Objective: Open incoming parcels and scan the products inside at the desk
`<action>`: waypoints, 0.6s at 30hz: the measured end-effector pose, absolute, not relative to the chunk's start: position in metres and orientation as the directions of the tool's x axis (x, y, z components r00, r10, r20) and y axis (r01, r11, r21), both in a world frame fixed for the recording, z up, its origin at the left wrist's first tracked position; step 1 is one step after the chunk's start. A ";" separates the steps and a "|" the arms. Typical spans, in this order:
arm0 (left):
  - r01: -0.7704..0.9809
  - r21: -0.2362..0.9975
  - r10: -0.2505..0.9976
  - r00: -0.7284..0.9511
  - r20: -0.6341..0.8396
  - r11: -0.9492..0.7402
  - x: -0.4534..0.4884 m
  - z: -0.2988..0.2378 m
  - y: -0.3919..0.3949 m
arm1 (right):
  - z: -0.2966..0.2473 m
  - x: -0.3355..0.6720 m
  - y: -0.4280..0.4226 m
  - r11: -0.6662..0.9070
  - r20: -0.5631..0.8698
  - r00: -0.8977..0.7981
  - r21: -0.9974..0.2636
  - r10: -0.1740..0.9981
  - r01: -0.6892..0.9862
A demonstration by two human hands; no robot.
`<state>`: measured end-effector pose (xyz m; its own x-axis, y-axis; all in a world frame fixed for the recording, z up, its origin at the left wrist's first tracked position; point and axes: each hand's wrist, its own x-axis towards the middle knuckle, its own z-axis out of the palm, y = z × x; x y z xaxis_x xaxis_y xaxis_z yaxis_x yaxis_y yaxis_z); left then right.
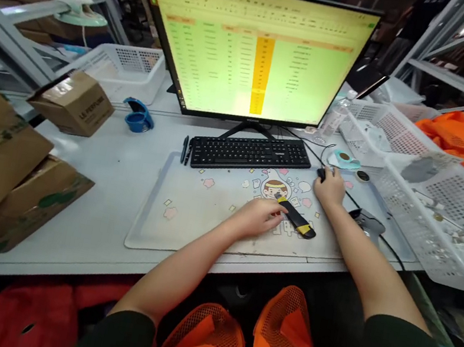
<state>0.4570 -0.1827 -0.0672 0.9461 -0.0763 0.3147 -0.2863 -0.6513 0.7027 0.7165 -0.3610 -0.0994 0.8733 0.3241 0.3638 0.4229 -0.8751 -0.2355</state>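
Rested left hand (258, 217) at cutter (301, 220), right hand (332, 188) on mouse (320, 175)

Had curled left fingers at the cutter's upper end, on the mat (180, 212) laid over the counter (98, 192); couldn't tell whether gripping. Held the mouse in closed right fingers, right of the keyboard (249, 151). Could have nicked skin on an exposed blade, tip too hidden to judge, or snagged the black cable (392, 253) by sweeping back.

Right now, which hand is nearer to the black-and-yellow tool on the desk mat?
Left. The left hand is at the tool, by its far end; the right hand is farther off, on the mouse.
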 end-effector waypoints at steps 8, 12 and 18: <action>-0.190 0.733 0.034 0.960 0.279 -0.653 0.459 -0.069 -0.178 | -0.110 0.718 -0.359 -0.900 0.405 0.879 -0.235 0.251 0.366; -0.214 0.705 -0.047 0.967 0.249 -0.676 0.459 -0.070 -0.181 | -0.111 0.717 -0.359 -0.903 0.420 0.881 -0.257 0.217 0.345; -0.232 0.680 -0.094 0.968 0.235 -0.696 0.457 -0.068 -0.185 | -0.112 0.718 -0.361 -0.890 0.424 0.871 -0.254 0.249 0.378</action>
<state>0.4568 -0.1851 -0.0676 0.9676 -0.0939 0.2346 -0.2323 -0.6955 0.6799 0.7177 -0.3610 -0.1125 0.8708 0.2490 0.4239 0.3781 -0.8903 -0.2537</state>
